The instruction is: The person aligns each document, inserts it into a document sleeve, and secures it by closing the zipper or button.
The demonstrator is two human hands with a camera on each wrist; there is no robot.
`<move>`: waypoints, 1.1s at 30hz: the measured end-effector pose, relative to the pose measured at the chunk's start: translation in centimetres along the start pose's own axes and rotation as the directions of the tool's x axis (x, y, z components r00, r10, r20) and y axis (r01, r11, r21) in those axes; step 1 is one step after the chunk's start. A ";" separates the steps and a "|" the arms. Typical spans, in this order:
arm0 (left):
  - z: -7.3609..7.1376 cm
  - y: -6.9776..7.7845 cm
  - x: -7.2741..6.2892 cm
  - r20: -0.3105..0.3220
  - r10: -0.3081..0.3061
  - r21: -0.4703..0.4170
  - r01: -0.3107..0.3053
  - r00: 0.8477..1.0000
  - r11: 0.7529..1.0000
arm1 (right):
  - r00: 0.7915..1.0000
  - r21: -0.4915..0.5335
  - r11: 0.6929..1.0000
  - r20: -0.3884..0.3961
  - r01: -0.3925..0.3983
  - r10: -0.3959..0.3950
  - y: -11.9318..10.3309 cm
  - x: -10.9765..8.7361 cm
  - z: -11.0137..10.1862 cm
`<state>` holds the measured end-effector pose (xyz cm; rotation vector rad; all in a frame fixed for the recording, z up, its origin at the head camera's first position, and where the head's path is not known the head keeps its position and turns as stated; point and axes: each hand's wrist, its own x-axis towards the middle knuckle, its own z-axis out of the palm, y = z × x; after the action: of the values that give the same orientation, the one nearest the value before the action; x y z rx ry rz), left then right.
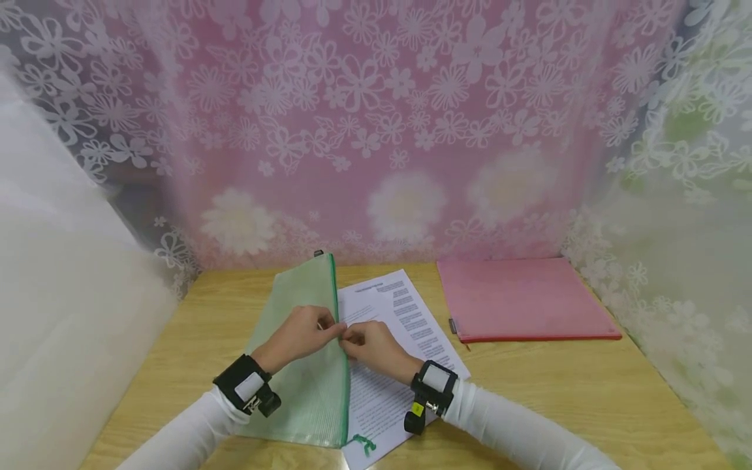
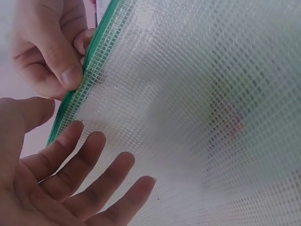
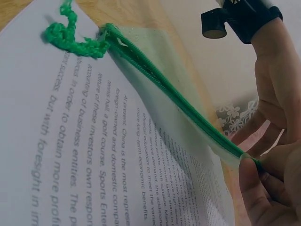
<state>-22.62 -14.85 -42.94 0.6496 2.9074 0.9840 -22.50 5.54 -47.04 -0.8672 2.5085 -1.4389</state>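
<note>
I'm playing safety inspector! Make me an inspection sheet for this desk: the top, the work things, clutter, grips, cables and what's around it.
Surface: wooden tabletop, light, with visible grain.
Job's things: green mesh folder with a green zip edge; printed papers alongside; green cord on the papers' near end.
Clutter: pink folder, lying flat on the right, apart from the papers.
Grips: right grip pinches the zip edge; left grip is beside it, fingers loosely spread at the mesh.
Cables: nothing seen.
Surroundings: pink floral curtain behind, white sheet left, pale floral sheet right.
</note>
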 end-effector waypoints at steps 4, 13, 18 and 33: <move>0.1 -0.3 -0.2 0.026 -0.014 -0.006 0.014 1.000 1.000 | 1.000 -0.004 1.000 -0.001 0.012 -0.012 0.2 -0.2 0.3; -0.1 -0.6 -0.4 0.069 0.007 -0.025 -0.005 0.998 1.000 | 1.000 0.036 0.999 -0.005 0.018 -0.018 0.1 0.0 -0.1; 0.0 -0.9 -0.6 0.095 0.027 -0.044 -0.023 0.995 0.999 | 1.000 0.058 0.998 0.003 0.018 -0.019 0.2 0.1 -0.1; 0.4 -1.1 -0.6 0.105 0.093 -0.059 -0.088 0.990 0.994 | 0.998 0.070 0.996 0.032 -0.057 0.055 0.6 0.3 -0.4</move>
<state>-22.47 -15.66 -43.97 0.8114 2.7704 0.9995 -23.10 5.92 -47.25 -0.7937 2.4240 -1.4767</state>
